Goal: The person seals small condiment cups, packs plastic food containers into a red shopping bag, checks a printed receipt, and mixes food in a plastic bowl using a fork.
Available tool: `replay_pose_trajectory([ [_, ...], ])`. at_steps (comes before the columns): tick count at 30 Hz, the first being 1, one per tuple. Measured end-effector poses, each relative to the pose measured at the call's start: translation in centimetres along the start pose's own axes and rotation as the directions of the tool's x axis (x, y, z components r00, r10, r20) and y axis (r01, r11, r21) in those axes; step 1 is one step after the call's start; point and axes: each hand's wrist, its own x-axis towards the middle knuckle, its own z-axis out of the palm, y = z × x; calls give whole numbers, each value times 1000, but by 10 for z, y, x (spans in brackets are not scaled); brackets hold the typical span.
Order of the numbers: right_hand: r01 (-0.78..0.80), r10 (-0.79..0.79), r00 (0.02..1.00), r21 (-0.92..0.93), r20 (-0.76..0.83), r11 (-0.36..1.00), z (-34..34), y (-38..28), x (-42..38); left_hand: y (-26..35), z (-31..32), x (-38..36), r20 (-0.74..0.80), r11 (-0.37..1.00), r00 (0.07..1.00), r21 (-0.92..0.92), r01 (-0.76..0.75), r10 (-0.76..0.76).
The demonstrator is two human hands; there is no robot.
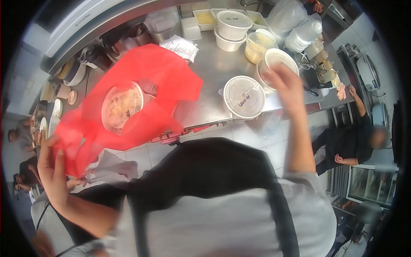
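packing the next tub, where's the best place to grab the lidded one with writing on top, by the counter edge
Take the lidded tub by its rim, coming from above with fingers spread around the lid: it sits upright, round and wide, with free counter on its left. The right hand is nearest.

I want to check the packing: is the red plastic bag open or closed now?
Open. The red plastic bag gapes wide, a lidded round container showing inside; the left hand holds its edge.

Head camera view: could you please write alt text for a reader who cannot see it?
A person's left hand holds open a red plastic bag with a lidded round food container inside, while the right hand reaches toward white lidded round tubs on a steel counter.
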Motion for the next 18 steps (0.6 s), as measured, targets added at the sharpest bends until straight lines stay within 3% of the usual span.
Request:
replay_pose_trajectory([
  [2,-241,231,970,-342,-69,908,-42,46,-26,32,-1,-2,26,910,1000,415,-16,6],
  [3,-305,317,948,-357,-26,883,-53,74,-41,52,-2,1,34,783,977,592,-190,211],
  [4,-454,460,887,-237,-36,859,-46,83,-56,71,-2,8,83,590,913,739,-325,399],
  [6,-650,649,759,3,51,760,-26,98,-71,95,2,29,78,602,825,645,-471,560],
  [8,-650,659,751,210,33,731,8,100,-73,126,20,70,269,467,629,475,-745,729],
  [10,-594,629,778,316,-10,740,31,110,-71,134,44,119,482,619,628,204,-758,610],
  [11,-561,614,788,367,-36,742,39,117,-70,132,64,139,549,613,569,125,-780,613],
  [12,-557,599,798,306,-58,772,39,130,-68,125,85,154,608,606,500,39,-795,617],
  [14,-547,569,815,182,-110,817,23,160,-66,98,117,168,649,682,575,116,-722,498],
  [16,-395,431,879,195,-204,898,3,149,-63,77,138,167,712,439,546,360,-823,441],
  [18,-277,369,813,258,-450,926,-7,100,-56,73,153,156,731,363,638,541,-759,243],
])
